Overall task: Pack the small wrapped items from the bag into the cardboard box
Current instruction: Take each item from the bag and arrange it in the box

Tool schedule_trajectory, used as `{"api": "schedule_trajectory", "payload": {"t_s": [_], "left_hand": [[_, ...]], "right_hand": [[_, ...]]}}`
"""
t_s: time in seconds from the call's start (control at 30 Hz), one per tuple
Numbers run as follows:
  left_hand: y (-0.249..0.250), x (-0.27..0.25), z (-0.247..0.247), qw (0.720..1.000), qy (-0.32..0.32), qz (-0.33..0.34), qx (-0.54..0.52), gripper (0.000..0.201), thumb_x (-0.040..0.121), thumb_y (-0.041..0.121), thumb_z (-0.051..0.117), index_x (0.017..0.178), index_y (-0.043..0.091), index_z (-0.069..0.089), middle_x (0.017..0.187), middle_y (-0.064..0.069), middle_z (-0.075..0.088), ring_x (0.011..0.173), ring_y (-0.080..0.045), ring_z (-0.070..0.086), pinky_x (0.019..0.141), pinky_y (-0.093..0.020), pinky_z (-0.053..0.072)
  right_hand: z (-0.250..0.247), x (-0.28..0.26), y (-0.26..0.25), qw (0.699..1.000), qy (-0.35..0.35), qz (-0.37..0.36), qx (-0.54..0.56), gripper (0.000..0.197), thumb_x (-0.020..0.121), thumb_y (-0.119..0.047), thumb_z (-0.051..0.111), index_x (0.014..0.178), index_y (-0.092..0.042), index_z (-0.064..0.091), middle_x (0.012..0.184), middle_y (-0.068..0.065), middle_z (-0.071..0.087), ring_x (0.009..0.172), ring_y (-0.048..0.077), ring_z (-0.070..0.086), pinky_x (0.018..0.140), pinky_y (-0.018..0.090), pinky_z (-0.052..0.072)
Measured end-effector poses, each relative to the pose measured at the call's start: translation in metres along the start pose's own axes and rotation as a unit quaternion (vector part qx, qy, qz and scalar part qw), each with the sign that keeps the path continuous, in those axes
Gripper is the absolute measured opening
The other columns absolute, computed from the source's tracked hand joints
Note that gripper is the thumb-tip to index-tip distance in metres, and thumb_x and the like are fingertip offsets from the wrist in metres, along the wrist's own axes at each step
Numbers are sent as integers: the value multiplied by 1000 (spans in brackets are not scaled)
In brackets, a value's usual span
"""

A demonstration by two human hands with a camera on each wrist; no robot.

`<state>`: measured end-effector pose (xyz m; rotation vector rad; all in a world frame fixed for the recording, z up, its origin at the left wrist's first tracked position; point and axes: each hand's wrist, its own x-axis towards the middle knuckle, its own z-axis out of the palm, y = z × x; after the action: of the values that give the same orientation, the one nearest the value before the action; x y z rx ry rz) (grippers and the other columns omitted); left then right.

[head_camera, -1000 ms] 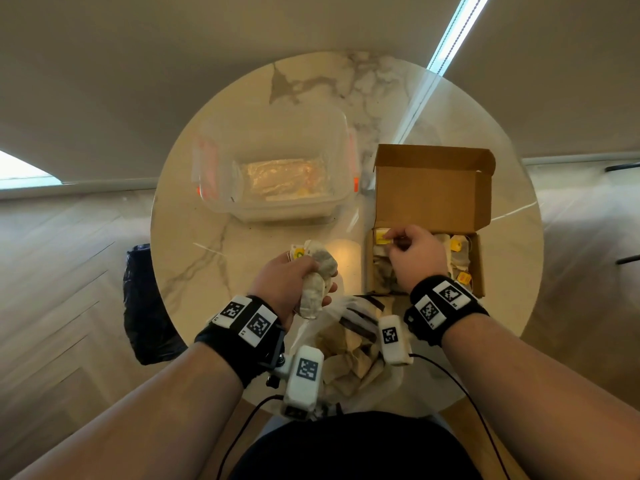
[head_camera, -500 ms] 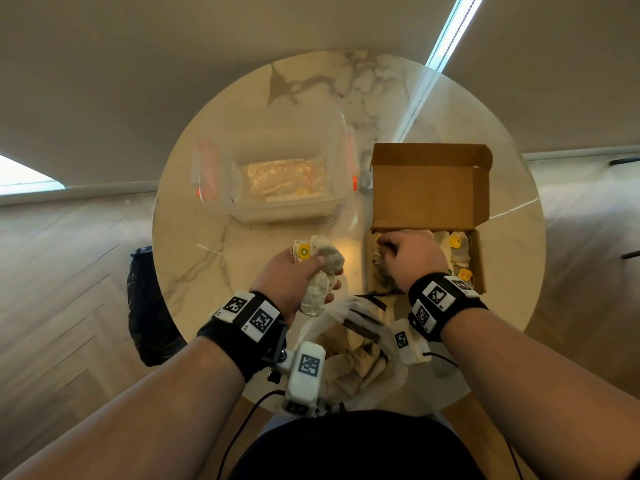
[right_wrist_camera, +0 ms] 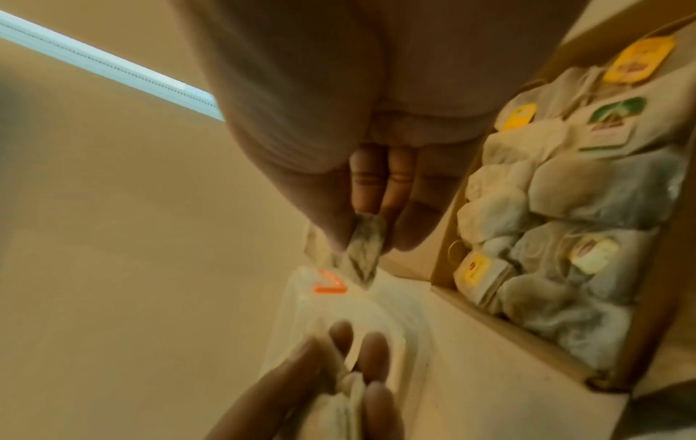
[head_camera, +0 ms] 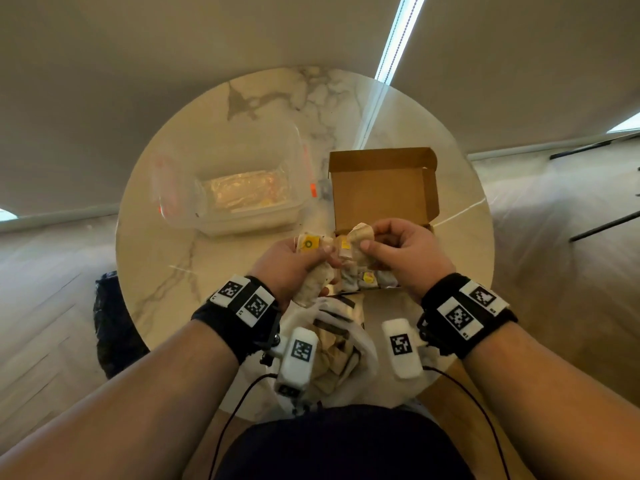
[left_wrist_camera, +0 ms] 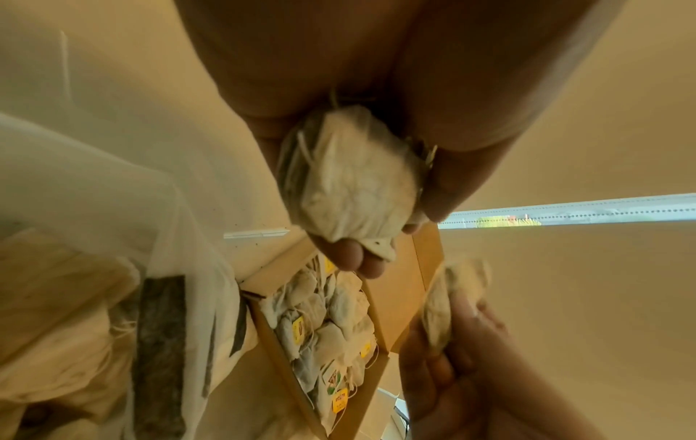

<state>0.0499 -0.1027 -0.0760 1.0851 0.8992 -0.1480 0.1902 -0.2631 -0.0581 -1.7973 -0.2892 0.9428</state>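
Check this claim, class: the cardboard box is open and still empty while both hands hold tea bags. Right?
Not empty. The left wrist view shows the cardboard box already filled with tea bags. It is open, and the left hand and right hand hold tea bags.

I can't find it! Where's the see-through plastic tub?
In the head view, the clear plastic tub sits on the round marble table, left of the open cardboard box, beyond both hands.

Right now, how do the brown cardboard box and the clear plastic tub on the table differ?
The brown cardboard box is opaque; the clear plastic tub is see-through with orange clips. The box has an upright hinged lid; no lid shows on the tub. The box holds tagged tea bags; the tub's contents are too blurred to name. Both stand open on the round marble table.
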Motion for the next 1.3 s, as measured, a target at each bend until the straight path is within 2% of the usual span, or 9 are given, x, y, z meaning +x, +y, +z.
{"api": "schedule_trajectory", "payload": {"t_s": [0.17,0.3,0.37,0.6,0.83,0.97,1.07,1.13,1.3], "left_hand": [[-1,0,-8,995,28,-52,-77,22,101,15,64,118,3,67,99,-16,76,82,-30,71,67,-41,60],[-7,-3,-16,993,27,-59,-102,41,84,-9,55,124,-1,62,106,-20,73,94,-39,71,91,-57,58],[-11,-4,-19,995,29,-53,-83,46,81,-16,52,124,-1,61,105,-19,73,95,-40,73,95,-59,57],[-22,-6,-28,995,23,-34,-89,47,91,-22,46,128,5,58,105,-19,73,91,-31,78,63,-39,63],[-30,-5,-23,995,42,-30,-80,38,93,-14,59,127,5,61,112,-26,71,104,-46,71,56,-35,59],[-28,-3,-15,995,46,-8,-93,38,91,-13,65,125,3,63,98,-16,74,80,-29,75,53,-34,60],[-25,-1,-5,991,50,15,-120,31,89,-13,68,113,6,69,96,-17,76,87,-30,76,69,-40,62],[-22,1,3,990,36,23,-135,27,89,-11,69,110,6,70,95,-18,77,89,-32,76,77,-44,61],[-14,3,22,990,25,17,-140,16,95,3,69,111,2,70,98,-19,77,91,-34,75,82,-47,61]], "right_hand": [[-8,3,31,989,85,32,-113,33,86,-21,84,103,-30,58,90,3,78,86,20,76,79,40,63],[8,14,55,959,52,22,-279,14,91,-28,79,93,-29,65,93,-8,70,92,14,67,74,26,54],[18,17,63,951,23,35,-305,10,93,-28,75,101,-30,70,97,-9,70,96,14,66,81,29,56],[29,24,72,932,10,27,-361,30,96,-19,69,123,-32,71,112,-6,69,109,17,62,92,27,49],[32,26,74,889,-17,26,-457,31,95,-26,69,126,-32,73,133,0,58,123,26,56,106,37,48],[26,16,55,920,-32,-7,-391,18,98,-41,67,110,-30,75,103,-7,66,99,17,63,85,33,53],[22,-1,30,987,-31,0,-157,20,99,-41,68,99,-21,71,89,-1,75,81,16,70,78,41,61],[21,-10,20,998,-56,12,-15,22,93,-25,78,103,-14,62,90,6,76,79,20,72,76,43,64],[8,-13,18,998,-11,-49,-43,29,85,-13,83,97,-22,58,96,16,72,85,39,73,79,50,64]]}}
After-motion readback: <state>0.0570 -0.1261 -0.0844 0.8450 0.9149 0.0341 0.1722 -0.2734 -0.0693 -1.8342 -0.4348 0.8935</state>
